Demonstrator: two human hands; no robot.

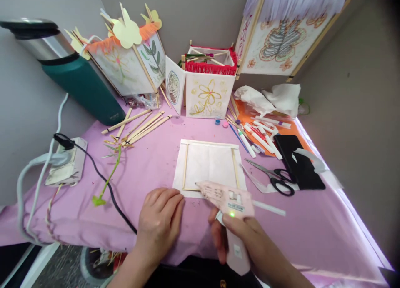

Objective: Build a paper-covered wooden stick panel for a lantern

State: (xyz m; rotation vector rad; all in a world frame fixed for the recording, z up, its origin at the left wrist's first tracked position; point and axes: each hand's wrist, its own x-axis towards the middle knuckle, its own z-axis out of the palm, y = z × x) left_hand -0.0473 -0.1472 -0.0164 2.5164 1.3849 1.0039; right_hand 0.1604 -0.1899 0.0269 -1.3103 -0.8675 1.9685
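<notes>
My right hand (233, 234) is wrapped round the handle of a pale pink hot glue gun (229, 200), whose small green light is lit. A clear glue stick (270, 208) sticks out of its back. The nozzle points left, just over the lower edge of a white sheet (208, 163) framed by thin wooden sticks (235, 167). The tip is close to the lower stick, but contact cannot be made out. Palm down on the pink tablecloth (150, 167), my left hand (162, 217) rests empty beside the sheet's lower left corner, its fingers loosely bent.
Black-handled scissors (281, 181) and a black phone (296, 161) lie right, near several white markers (261, 138). Decorated paper lanterns (211, 94) stand behind. Loose sticks (146, 127), a teal bottle (84, 88), a power strip (70, 163) and a black cable (104, 181) are left.
</notes>
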